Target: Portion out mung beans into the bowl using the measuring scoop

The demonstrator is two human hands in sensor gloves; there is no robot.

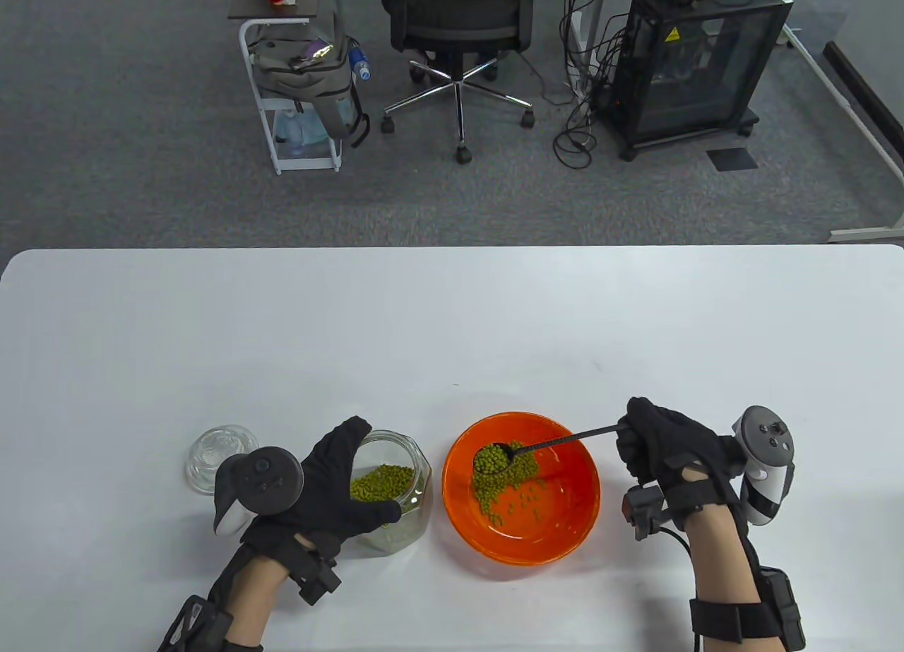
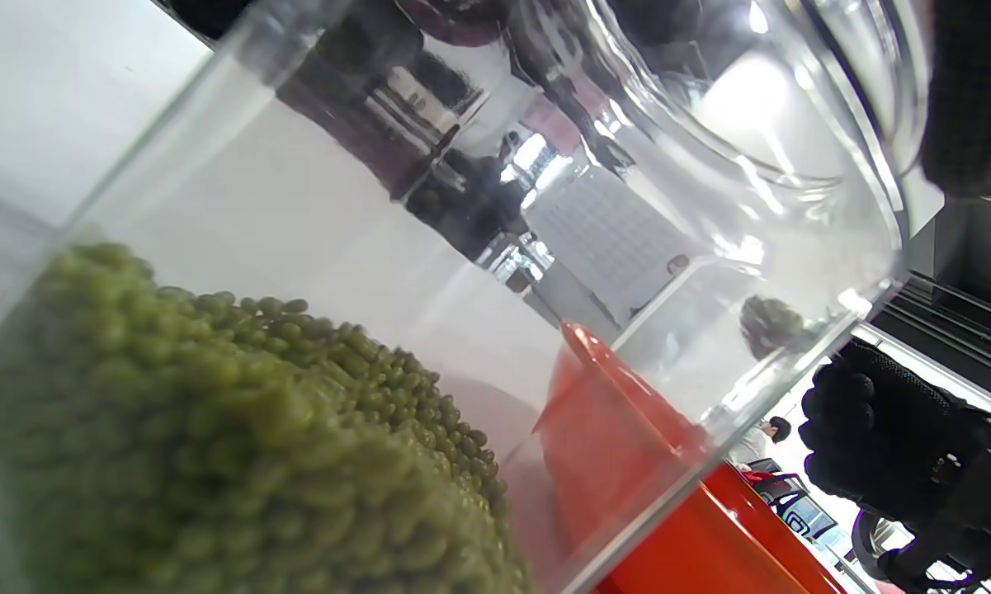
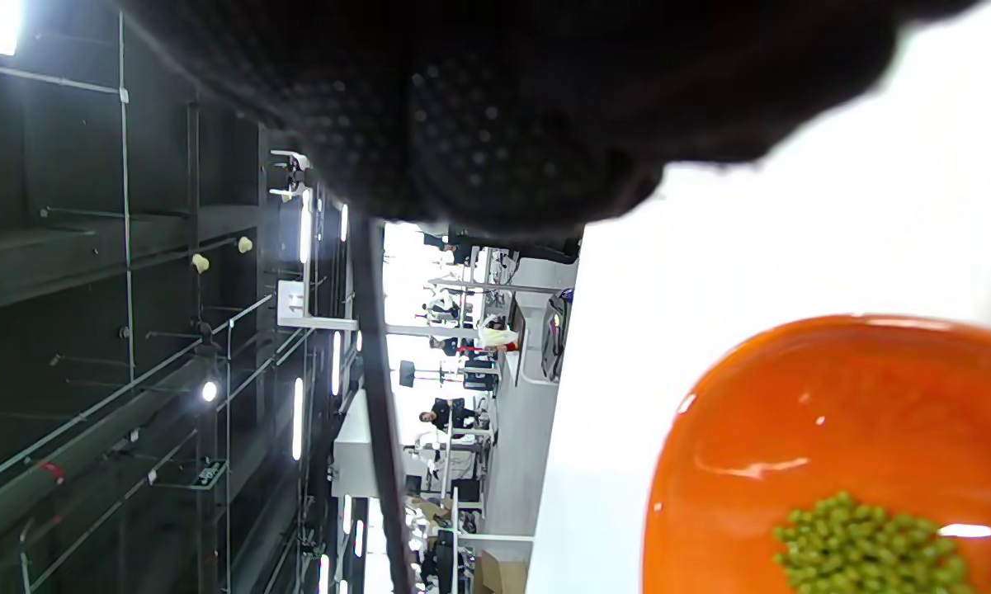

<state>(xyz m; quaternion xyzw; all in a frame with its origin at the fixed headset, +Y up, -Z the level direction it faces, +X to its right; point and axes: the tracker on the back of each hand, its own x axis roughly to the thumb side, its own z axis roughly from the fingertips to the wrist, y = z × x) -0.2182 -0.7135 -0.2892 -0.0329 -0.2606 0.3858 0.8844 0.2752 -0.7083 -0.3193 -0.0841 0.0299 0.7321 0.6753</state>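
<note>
Right now I am pinching the scoop (image 1: 544, 443) handle in my right hand (image 1: 660, 451), holding its loaded end over the bowl (image 1: 565, 532) so the beans (image 1: 505, 472) drop inside. Meanwhile my left hand (image 1: 332, 489) is wrapping round the jar (image 1: 406, 500) to steady it.

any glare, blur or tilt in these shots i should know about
Table view: sharp, even light, soft shadows beside the orange bowl. Left wrist view: tilted, reflections streak the glass jar, nearest mung beans are soft. Right wrist view: turned sideways, the right hand is a dark blur.

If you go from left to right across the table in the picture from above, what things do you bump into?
Glass lid → left hand → jar of green beans → orange bowl → right hand holding the scoop.
</note>
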